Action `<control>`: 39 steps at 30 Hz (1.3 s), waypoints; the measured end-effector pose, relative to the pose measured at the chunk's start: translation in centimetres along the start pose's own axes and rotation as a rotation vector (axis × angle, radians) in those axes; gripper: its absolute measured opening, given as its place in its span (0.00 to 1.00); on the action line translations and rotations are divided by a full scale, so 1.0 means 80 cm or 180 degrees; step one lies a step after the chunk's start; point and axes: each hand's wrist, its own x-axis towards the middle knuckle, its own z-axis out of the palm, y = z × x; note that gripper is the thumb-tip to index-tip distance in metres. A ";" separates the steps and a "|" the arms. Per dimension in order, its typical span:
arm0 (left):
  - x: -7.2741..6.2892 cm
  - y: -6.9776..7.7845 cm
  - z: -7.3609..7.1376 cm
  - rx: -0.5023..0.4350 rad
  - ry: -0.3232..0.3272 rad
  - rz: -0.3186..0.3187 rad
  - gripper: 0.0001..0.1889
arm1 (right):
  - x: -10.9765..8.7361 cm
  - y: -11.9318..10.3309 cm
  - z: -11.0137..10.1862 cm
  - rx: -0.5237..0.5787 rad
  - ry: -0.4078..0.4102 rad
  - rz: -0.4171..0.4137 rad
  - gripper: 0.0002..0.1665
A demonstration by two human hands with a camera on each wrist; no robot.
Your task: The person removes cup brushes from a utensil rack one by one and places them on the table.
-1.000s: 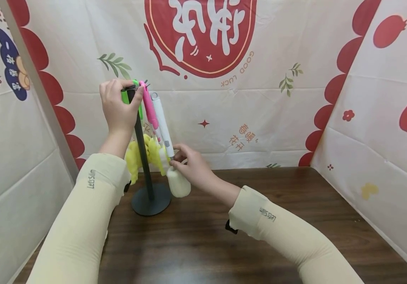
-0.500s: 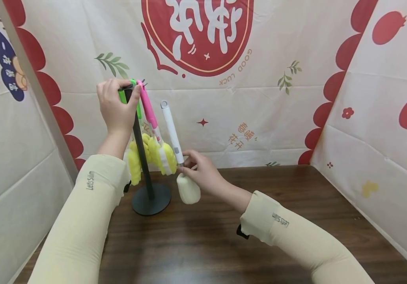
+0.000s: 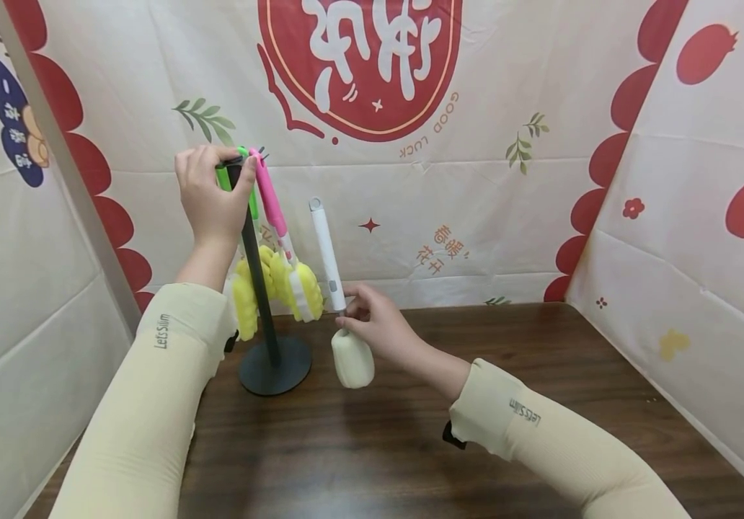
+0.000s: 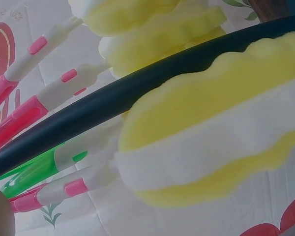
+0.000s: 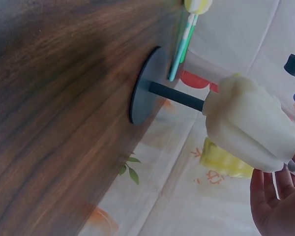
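My left hand (image 3: 213,191) holds the top of a black stand (image 3: 259,288), thumb on the near side of the post. Several sponge brushes with pink or green handles hang from the stand's hooks, their yellow-and-white heads (image 3: 303,292) low around the post. In the left wrist view one yellow-and-white sponge head (image 4: 187,123) fills the front. My right hand (image 3: 381,324) pinches a white-handled bottle brush (image 3: 326,249) at its neck, right of the stand. Its cream sponge head (image 5: 250,123) points down over the table, and its ringed handle end is up.
The stand's round base (image 3: 275,367) rests on a dark wooden table (image 3: 346,447). Printed cloth walls (image 3: 508,216) close off the back and both sides. In the right wrist view, a green-and-teal-handled brush (image 5: 186,44) lies beyond the base.
My right hand has moved the white bottle brush away from the stand, rightward and lower. The left hand keeps its grip on the stand's top.
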 end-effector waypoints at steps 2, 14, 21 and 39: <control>-0.001 0.000 0.000 -0.0007 -0.0003 -0.0028 0.21 | -0.003 0.002 0.001 0.0020 -0.0004 0.0060 0.24; -0.003 -0.001 -0.003 0.0038 0.0004 -0.0171 0.22 | -0.011 0.011 0.008 0.0205 -0.0031 0.0493 0.21; 0.000 -0.003 -0.004 0.0064 0.0042 -0.0089 0.24 | -0.011 0.018 0.010 0.0256 -0.0076 0.0614 0.21; 0.001 -0.006 -0.005 -0.0008 0.0073 -0.0126 0.24 | -0.018 0.034 0.018 0.0371 -0.0225 0.1167 0.19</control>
